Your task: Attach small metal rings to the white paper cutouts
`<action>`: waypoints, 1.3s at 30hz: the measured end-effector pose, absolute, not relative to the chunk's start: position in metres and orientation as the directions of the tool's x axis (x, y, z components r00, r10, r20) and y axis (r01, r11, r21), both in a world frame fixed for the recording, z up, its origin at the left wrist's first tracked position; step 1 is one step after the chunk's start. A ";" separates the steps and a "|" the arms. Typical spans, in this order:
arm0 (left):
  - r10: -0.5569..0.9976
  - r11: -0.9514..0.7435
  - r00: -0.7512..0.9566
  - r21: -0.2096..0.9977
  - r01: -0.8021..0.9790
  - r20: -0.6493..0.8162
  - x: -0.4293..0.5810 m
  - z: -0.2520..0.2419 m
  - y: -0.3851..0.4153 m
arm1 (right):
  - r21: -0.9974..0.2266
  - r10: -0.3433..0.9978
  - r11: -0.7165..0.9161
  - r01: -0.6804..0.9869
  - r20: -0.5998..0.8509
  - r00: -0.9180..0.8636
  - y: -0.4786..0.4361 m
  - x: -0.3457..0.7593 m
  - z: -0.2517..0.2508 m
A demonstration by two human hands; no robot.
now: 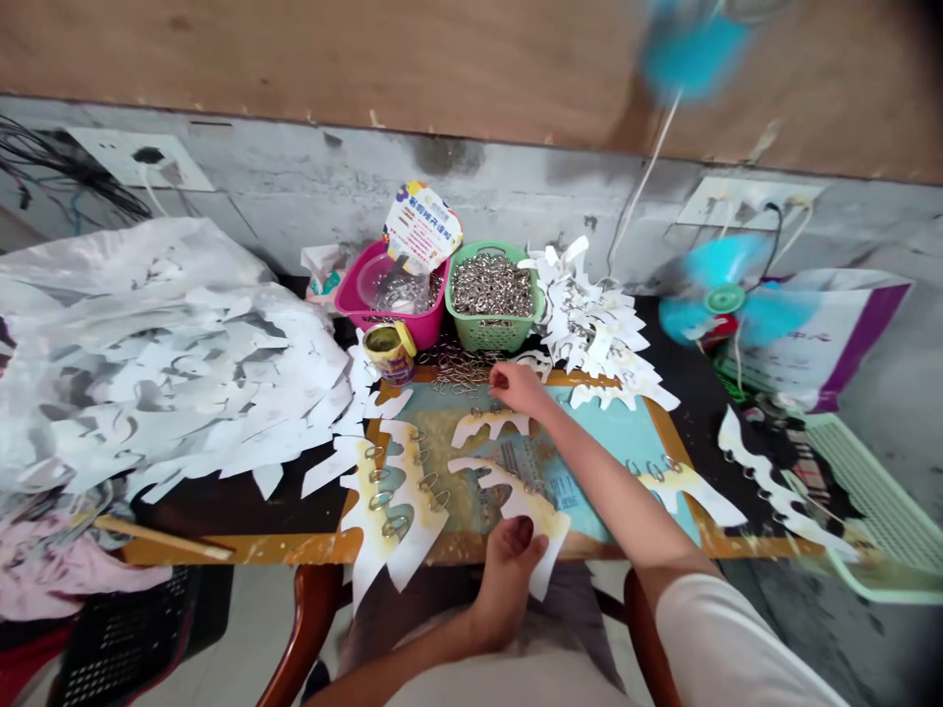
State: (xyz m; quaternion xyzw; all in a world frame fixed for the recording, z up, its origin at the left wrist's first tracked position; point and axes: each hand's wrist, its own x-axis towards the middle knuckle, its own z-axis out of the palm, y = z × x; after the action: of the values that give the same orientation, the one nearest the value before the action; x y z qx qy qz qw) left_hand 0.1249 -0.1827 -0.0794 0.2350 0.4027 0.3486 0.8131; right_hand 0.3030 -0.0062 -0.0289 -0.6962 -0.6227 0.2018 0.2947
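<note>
Close to the middle of the table's front edge, a white cut-out with a yellow smear and metal loops lies right by the left hand. That hand is softly curled, with a dark fingertip, and I can't tell if it has hold of anything. Farther back, the right hand has its fingertips close together beside a small heap of wire loops; I can't tell if it has one. More white shapes with loops lie on the blue sheet, two by its front left corner and one near its right edge. Behind the heap sit a yellow and purple tin, a pink basket and a green basket full of shiny metal bits. A big pile of white cut-outs covers the table's left end. Near the back right corner is a blue fan.
</note>
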 end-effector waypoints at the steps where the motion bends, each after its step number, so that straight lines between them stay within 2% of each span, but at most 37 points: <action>1: 0.754 0.648 0.437 0.663 -0.375 -0.490 0.124 -0.077 -0.182 | -0.687 0.983 -0.054 0.724 0.089 0.158 -0.019 0.306 -0.026; 3: 0.752 0.647 0.447 0.667 -0.368 -0.483 0.124 -0.073 -0.180 | -0.767 0.977 -0.065 0.638 0.080 0.196 -0.054 0.311 -0.018; 5: 0.748 0.650 0.458 0.670 -0.358 -0.481 0.123 -0.070 -0.179 | -0.937 0.967 -0.093 0.337 -0.004 0.255 -0.097 0.313 -0.010; 6: 0.744 0.653 0.462 0.670 -0.351 -0.483 0.123 -0.069 -0.179 | -0.970 0.961 -0.109 0.219 -0.047 0.271 -0.119 0.312 -0.006; 8: 0.741 0.655 0.462 0.675 -0.340 -0.487 0.123 -0.067 -0.179 | -0.985 0.957 -0.138 0.105 -0.105 0.270 -0.160 0.308 0.000; 11: 0.737 0.656 0.462 0.686 -0.315 -0.493 0.125 -0.067 -0.179 | -0.969 0.951 -0.238 0.059 -0.221 0.214 -0.202 0.299 0.001; 14: 0.741 0.652 0.444 0.697 -0.298 -0.504 0.126 -0.066 -0.180 | -0.963 0.944 -0.259 0.077 -0.235 0.232 -0.218 0.292 -0.005; 18: 0.750 0.637 0.446 0.715 -0.287 -0.489 0.126 -0.062 -0.181 | -0.937 0.951 -0.228 0.266 -0.155 0.266 -0.218 0.292 -0.014; 25: 0.791 0.577 0.408 0.777 -0.250 -0.456 0.126 -0.064 -0.183 | -0.836 0.976 -0.194 0.514 -0.111 0.187 -0.216 0.294 -0.013; 32: 0.803 0.549 0.414 0.802 -0.233 -0.430 0.127 -0.068 -0.185 | -0.855 0.982 -0.183 0.485 -0.133 0.136 -0.215 0.290 -0.021; 39: 0.775 0.548 0.497 0.807 -0.220 -0.391 0.128 -0.066 -0.190 | -0.853 0.988 -0.090 0.513 -0.012 0.155 -0.216 0.288 -0.025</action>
State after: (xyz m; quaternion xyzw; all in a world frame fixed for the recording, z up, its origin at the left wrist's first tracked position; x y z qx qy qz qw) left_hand 0.1278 -0.1903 -0.0657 0.3558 0.3901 0.3153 0.7885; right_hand 0.2879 -0.2165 -0.0246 -0.6646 -0.5648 0.3218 0.3685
